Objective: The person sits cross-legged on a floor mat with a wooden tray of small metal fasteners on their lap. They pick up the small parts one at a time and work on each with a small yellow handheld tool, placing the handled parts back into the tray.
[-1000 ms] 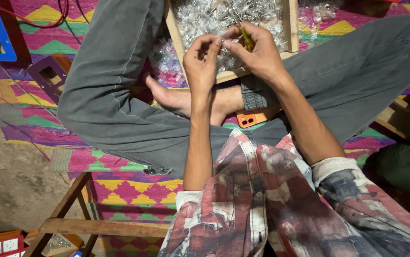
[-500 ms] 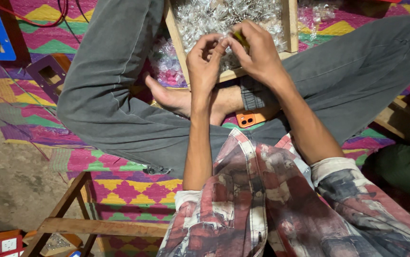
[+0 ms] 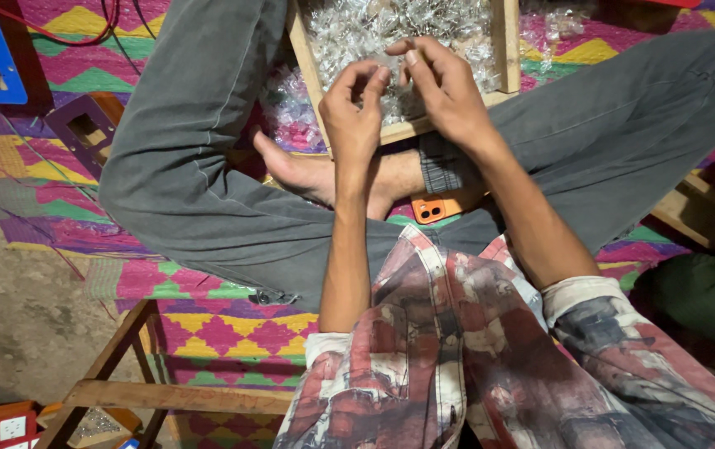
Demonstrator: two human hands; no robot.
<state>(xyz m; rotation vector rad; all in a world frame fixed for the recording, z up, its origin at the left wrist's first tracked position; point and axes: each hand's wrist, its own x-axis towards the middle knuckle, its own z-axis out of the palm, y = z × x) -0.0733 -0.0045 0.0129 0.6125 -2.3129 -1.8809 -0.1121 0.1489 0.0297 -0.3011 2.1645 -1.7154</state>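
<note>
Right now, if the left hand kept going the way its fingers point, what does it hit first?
Probably the heap of small clear-wrapped pieces inside the wooden tray. The left hand points up-frame over the tray's near edge; its height above the heap is unclear.

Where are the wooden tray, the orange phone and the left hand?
wooden tray (image 3: 504, 37), head view, right side rail.
orange phone (image 3: 440, 207), head view, middle of its back.
left hand (image 3: 352, 116), head view, back of the hand.

I see both hands, left hand beside right hand, over the tray of wrapped pieces; phone near, under the leg.
</note>
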